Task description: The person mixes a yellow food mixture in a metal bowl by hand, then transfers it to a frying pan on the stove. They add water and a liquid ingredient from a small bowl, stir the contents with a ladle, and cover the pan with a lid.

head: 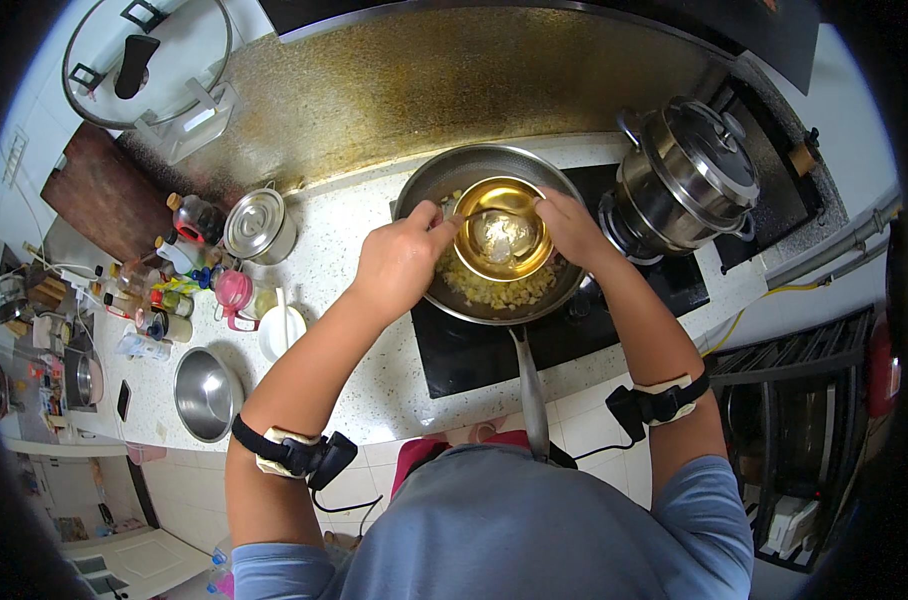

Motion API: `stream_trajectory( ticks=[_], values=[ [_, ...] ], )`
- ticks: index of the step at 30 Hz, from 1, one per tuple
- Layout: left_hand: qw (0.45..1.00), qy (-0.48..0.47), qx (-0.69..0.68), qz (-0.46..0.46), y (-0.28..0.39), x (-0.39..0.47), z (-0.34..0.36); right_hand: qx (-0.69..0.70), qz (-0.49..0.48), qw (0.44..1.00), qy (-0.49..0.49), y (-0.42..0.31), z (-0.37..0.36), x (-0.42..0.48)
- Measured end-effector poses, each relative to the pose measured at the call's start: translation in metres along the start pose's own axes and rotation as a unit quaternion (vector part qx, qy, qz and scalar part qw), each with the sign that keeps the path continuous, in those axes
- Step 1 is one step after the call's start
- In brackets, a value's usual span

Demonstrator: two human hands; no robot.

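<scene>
Over the frying pan (416, 180) my right hand (570, 225) grips the rim of a shiny gold-coloured metal bowl (503, 262). The bowl's inside faces me, and a little pale, wet matter (505, 244) lies at its bottom. My left hand (409, 251) is closed on a thin utensil (478, 215), perhaps a spoon, that reaches into the bowl; my fingers cover its grip. Below the bowl, pale yellow diced food (503, 291) is spread in the pan. The pan rests on a black glass cooktop (461, 360), its metal handle (530, 390) pointing toward my body.
On the right burner stands a lidded stainless steel pot (668, 176). Left along the counter are a lidded metal canister (257, 225), several bottles (173, 300), a white bowl (278, 337) and a steel bowl (206, 394). A glass lid (180, 60) hangs on the wall.
</scene>
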State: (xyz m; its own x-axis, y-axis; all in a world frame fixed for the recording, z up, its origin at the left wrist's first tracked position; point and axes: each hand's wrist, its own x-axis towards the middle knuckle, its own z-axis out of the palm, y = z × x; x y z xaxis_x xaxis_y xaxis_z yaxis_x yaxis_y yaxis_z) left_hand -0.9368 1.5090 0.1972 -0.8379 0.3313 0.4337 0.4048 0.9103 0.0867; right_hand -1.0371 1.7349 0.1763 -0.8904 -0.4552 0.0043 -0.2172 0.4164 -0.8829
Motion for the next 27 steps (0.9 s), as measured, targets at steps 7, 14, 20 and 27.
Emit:
stream_trajectory(
  ticks=[7,14,20,27],
  values=[
    [0.999,0.015,0.011,0.029,-0.003,-0.006,-0.01,-0.084,-0.005,0.996,0.025,-0.006,-0.001,0.004],
    [0.998,0.045,0.044,0.005,-0.011,-0.002,-0.009,-0.136,-0.062,0.988,0.038,-0.023,0.001,0.005],
    [0.999,0.034,0.006,-0.03,-0.017,-0.02,-0.002,-0.221,-0.062,0.973,0.042,-0.008,0.008,0.025],
    [0.977,0.116,-0.051,-0.173,-0.023,-0.041,0.005,-0.345,-0.009,0.938,0.015,-0.004,0.032,0.056]
  ],
)
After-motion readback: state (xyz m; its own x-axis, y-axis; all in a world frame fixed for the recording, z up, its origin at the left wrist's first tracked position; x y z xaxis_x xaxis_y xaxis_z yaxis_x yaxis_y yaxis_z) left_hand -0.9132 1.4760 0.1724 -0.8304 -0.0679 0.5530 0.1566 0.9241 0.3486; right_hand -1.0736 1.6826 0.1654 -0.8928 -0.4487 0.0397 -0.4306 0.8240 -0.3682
